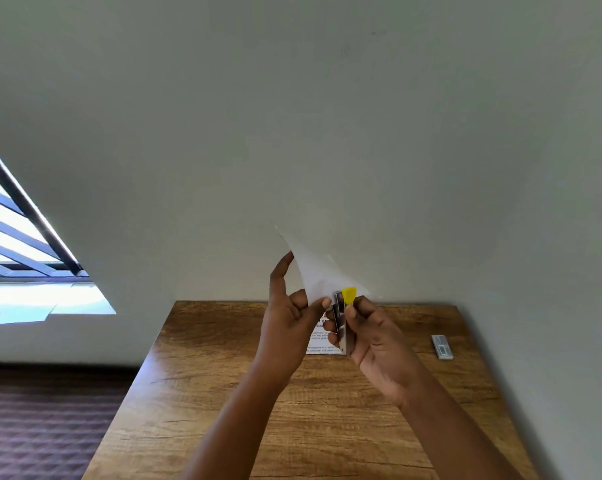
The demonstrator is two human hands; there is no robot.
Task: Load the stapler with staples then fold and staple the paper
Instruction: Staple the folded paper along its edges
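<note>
both hands are raised above a wooden table (223, 393) that stands against a pale wall (327, 116). the left hand (285, 327) pinches the white paper (318, 275) between thumb and the side of the curled middle fingers, while its index finger stands straight up along the paper's left edge. the sheet rises from that pinch as a bent, pointed shape, its tip well above the fingertips, and its lower part carries printed lines just below the left thumb.

the right hand (372, 341) is wrapped around the stapler (341, 317), a slim metal body with a yellow end that pokes out just above the right thumb tip. the thumb presses on the top near the yellow piece and the other fingers curl round the far side, so the stapler stands nearly upright between them. its upper end meets the paper's lower edge, right beside the left thumb; whether the paper sits inside the stapler's mouth cannot be told.

well to the right of the right hand's knuckles, a small grey staple box (442, 347) lies flat on the table near the wall. far to the left of the left hand, a barred window (22, 244) shows bright, with dark patterned carpet (43, 427) below.
</note>
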